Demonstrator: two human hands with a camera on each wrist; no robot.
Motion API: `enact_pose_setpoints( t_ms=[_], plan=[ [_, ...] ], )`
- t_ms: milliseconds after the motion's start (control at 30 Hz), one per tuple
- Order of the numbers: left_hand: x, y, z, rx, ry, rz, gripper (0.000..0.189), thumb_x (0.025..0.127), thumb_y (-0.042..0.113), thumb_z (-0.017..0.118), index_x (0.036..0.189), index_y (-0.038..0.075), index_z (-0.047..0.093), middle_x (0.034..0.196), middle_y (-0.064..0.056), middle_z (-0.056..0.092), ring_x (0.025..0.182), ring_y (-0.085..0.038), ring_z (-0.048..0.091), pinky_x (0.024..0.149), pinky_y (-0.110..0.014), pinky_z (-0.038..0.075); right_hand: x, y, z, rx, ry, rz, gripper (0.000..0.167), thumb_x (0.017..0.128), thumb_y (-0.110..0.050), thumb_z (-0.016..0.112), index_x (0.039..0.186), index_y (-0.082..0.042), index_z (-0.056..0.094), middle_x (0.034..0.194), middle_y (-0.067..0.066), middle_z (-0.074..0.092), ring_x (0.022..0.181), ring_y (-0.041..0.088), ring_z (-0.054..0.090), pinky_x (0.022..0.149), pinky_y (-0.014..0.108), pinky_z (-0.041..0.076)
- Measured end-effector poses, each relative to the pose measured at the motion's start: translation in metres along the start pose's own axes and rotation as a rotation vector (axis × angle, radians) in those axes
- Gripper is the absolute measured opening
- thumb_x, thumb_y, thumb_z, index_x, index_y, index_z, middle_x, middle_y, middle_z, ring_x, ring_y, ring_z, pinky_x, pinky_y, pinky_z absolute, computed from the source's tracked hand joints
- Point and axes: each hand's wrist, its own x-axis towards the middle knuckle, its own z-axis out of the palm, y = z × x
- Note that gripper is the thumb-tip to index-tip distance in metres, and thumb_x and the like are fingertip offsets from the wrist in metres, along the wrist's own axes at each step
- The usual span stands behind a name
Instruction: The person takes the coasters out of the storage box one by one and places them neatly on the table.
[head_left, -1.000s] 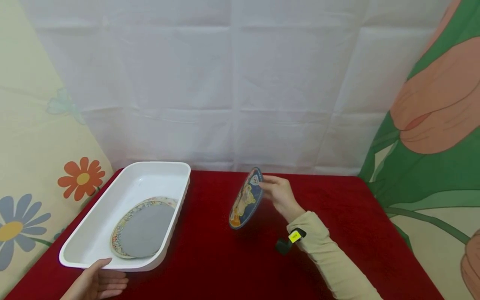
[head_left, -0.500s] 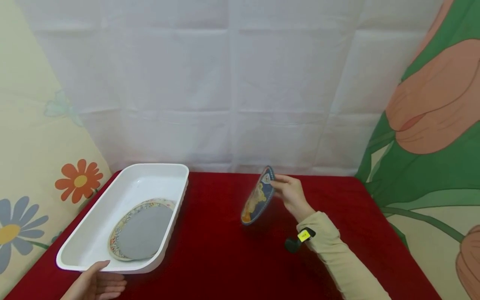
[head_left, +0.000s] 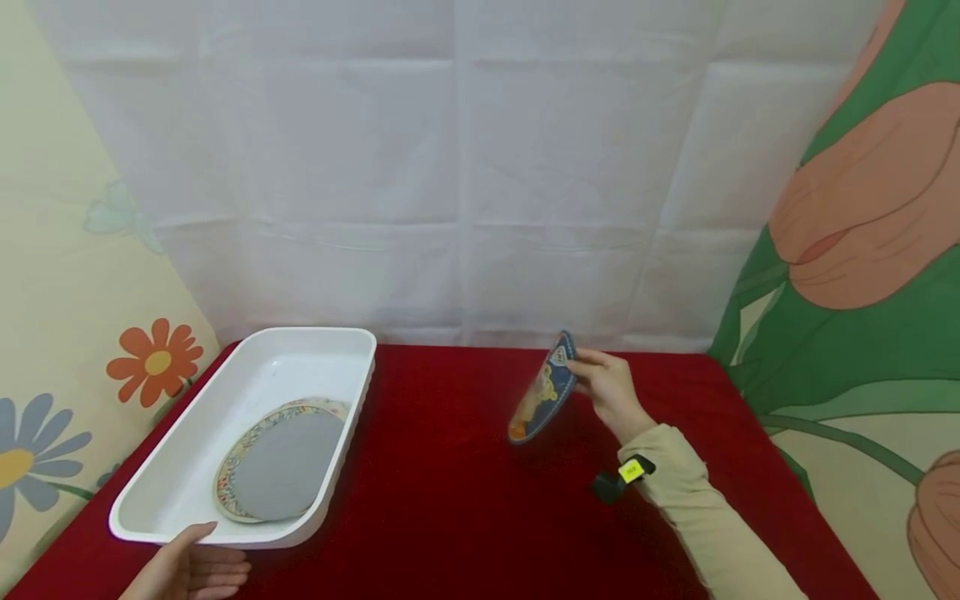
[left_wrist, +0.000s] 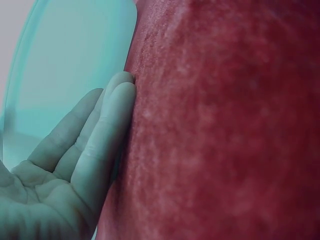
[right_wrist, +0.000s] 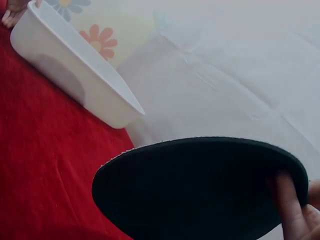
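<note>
My right hand point(head_left: 613, 387) pinches a thin round mat point(head_left: 542, 398) at its upper edge and holds it steeply tilted over the right half of the table. Its face is blue with a yellow bear and an orange patch; the right wrist view shows its plain dark back point(right_wrist: 195, 190), a finger laid against it. At the near edge of a white plastic tub point(head_left: 341, 333), my left hand point(head_left: 197, 567) rests its thumb over the rim, the other fingers straight outside. Inside the tub a grey disc point(head_left: 285, 467) covers most of a flower-bordered round mat point(head_left: 225, 479).
A red velvety cloth point(head_left: 420, 500) covers the table. Behind it hangs a creased white sheet point(head_left: 465, 208); flower-printed hangings stand at both sides. A small black device with a yellow label point(head_left: 632, 471) is strapped to my right wrist.
The right hand has carried the bear mat to the right, away from the tub, still tilted. The left hand keeps its place at the tub's near rim.
</note>
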Motion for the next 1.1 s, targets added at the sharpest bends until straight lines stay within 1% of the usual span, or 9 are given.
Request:
enact_pose_setpoints(
  t_ms=[233, 367, 533, 767, 867, 967, 1033, 1100],
  plan=[
    [0.000, 0.001, -0.001, -0.037, -0.026, -0.016, 0.061, 0.096, 0.048, 0.024, 0.095, 0.007, 0.070, 0.098, -0.013, 0.067, 0.095, -0.031, 0.062, 0.088, -0.042, 0.045, 0.003, -0.003, -0.011, -0.059, 0.027, -0.007, 0.043, 0.085, 0.008, 0.054, 0.125, 0.017, 0.042, 0.079, -0.002, 0.062, 0.066, 0.004, 0.061, 0.058, 0.020, 0.053],
    [0.000, 0.002, -0.001, -0.047, -0.042, -0.026, 0.061, 0.096, 0.048, 0.024, 0.095, 0.007, 0.070, 0.098, -0.013, 0.067, 0.096, -0.030, 0.062, 0.089, -0.042, 0.045, 0.003, -0.005, -0.017, -0.070, 0.033, -0.015, 0.043, 0.086, 0.007, 0.053, 0.126, 0.016, 0.041, 0.079, -0.003, 0.062, 0.067, 0.003, 0.061, 0.058, 0.020, 0.053],
    [0.000, 0.001, -0.002, -0.046, -0.054, -0.024, 0.063, 0.096, 0.048, 0.022, 0.094, 0.007, 0.070, 0.097, -0.013, 0.067, 0.095, -0.030, 0.063, 0.088, -0.041, 0.045, 0.004, -0.007, -0.022, -0.044, 0.056, -0.014, 0.045, 0.086, 0.007, 0.053, 0.128, 0.016, 0.038, 0.075, -0.007, 0.061, 0.065, 0.003, 0.061, 0.057, 0.020, 0.053],
    [0.003, 0.000, -0.004, -0.034, -0.043, -0.024, 0.062, 0.096, 0.049, 0.024, 0.094, 0.007, 0.070, 0.097, -0.013, 0.067, 0.095, -0.030, 0.063, 0.089, -0.042, 0.045, 0.004, -0.012, -0.030, -0.010, 0.082, -0.020, 0.046, 0.087, 0.006, 0.053, 0.128, 0.016, 0.037, 0.078, -0.004, 0.061, 0.066, 0.004, 0.061, 0.059, 0.021, 0.053],
    [0.002, -0.001, -0.004, -0.034, -0.044, -0.024, 0.062, 0.096, 0.049, 0.024, 0.094, 0.007, 0.070, 0.097, -0.013, 0.067, 0.095, -0.030, 0.063, 0.089, -0.042, 0.045, 0.004, -0.014, -0.034, 0.011, 0.090, -0.022, 0.047, 0.087, 0.006, 0.053, 0.129, 0.016, 0.035, 0.076, -0.004, 0.062, 0.065, 0.004, 0.061, 0.058, 0.020, 0.053],
    [0.001, 0.000, -0.002, -0.048, -0.044, -0.029, 0.062, 0.096, 0.049, 0.024, 0.094, 0.007, 0.070, 0.097, -0.013, 0.067, 0.096, -0.030, 0.063, 0.089, -0.041, 0.045, 0.006, -0.015, -0.038, 0.040, 0.092, -0.030, 0.048, 0.086, 0.008, 0.051, 0.129, 0.018, 0.033, 0.071, -0.004, 0.062, 0.063, 0.005, 0.061, 0.056, 0.020, 0.053],
    [0.000, 0.001, -0.001, -0.057, -0.043, -0.029, 0.061, 0.096, 0.049, 0.025, 0.094, 0.007, 0.070, 0.097, -0.013, 0.067, 0.096, -0.030, 0.062, 0.089, -0.041, 0.045, 0.006, -0.016, -0.041, 0.048, 0.097, -0.030, 0.047, 0.086, 0.008, 0.051, 0.128, 0.018, 0.034, 0.071, -0.004, 0.062, 0.063, 0.005, 0.061, 0.056, 0.020, 0.053],
    [0.000, 0.001, 0.000, -0.062, -0.039, -0.032, 0.061, 0.096, 0.049, 0.025, 0.094, 0.008, 0.070, 0.098, -0.013, 0.067, 0.096, -0.031, 0.062, 0.089, -0.042, 0.044, 0.007, -0.016, -0.044, 0.055, 0.107, -0.030, 0.040, 0.085, 0.008, 0.053, 0.124, 0.015, 0.043, 0.070, -0.004, 0.063, 0.062, 0.006, 0.062, 0.054, 0.020, 0.053]
  ],
)
